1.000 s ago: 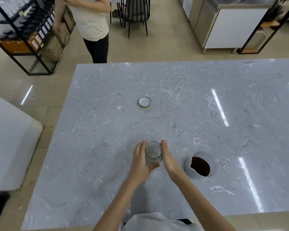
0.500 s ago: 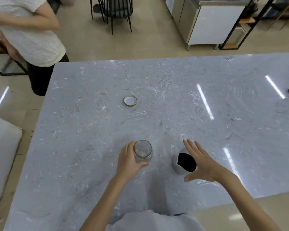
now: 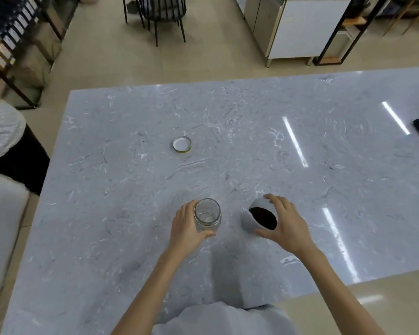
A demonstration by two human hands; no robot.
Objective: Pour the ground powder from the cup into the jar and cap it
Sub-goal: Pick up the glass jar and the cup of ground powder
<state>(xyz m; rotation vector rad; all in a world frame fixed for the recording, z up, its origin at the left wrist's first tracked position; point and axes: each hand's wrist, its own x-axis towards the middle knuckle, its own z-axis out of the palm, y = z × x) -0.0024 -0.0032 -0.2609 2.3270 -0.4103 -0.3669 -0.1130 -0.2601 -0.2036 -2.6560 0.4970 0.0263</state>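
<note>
Jar and cup in hand, lid off, on marble table.

Left hand wrapped round clear glass jar, upright, a few dark specks inside. Right hand curled on white cup of dark powder, just beside. Lid lies well apart, white inside up.

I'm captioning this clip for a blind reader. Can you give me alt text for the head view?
A person's left hand holds an open glass jar upright on a grey marble table, while the right hand wraps around a white cup of dark powder beside it. The lid lies apart, farther back on the table.
</note>
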